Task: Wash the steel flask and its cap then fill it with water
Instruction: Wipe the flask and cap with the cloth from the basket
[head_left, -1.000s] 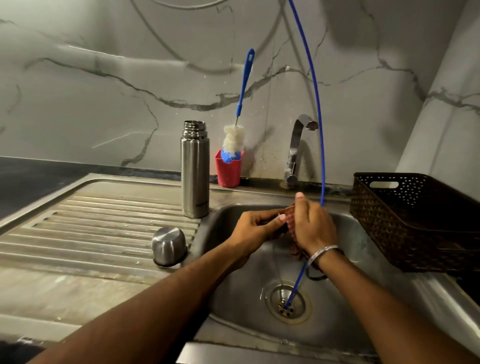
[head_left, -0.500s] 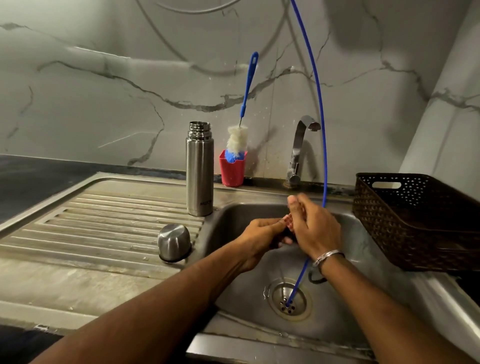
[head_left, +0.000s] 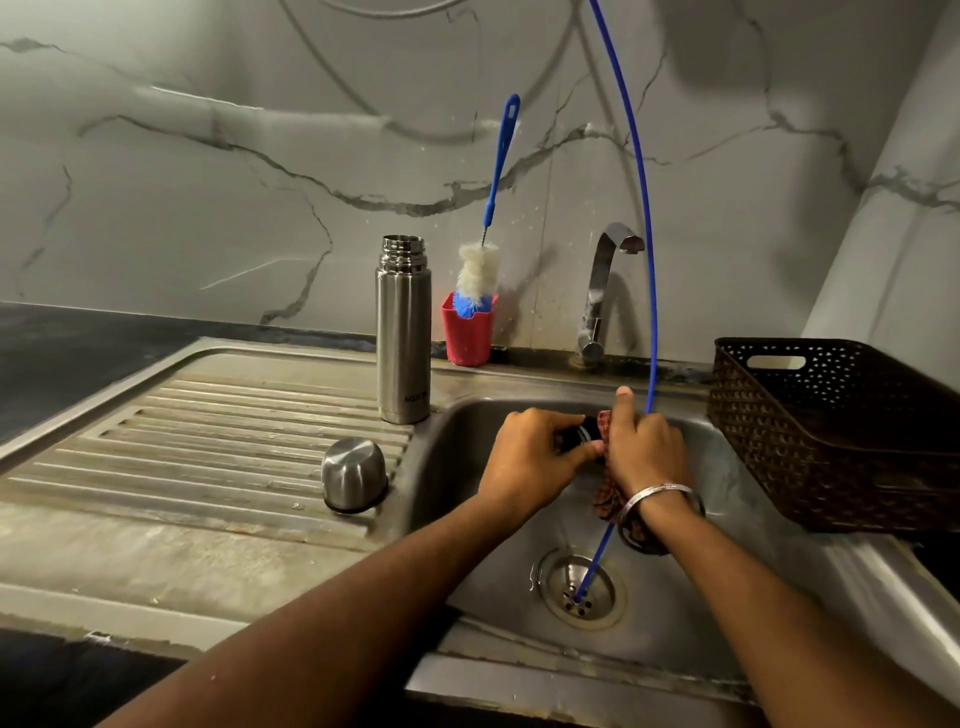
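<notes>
Over the sink basin (head_left: 467, 431) our left hand (head_left: 535, 462) curls round a small dark stopper (head_left: 584, 434), while our right hand (head_left: 644, 447) grips a reddish scrubber (head_left: 608, 499) against it. The steel flask (head_left: 403, 332) stands upright on the drainboard (head_left: 208, 431), its cap (head_left: 354, 475) lying nearby.

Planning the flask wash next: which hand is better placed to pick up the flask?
Left. The left hand is nearer the flask on the drainboard; the right hand grips the cloth.
</notes>
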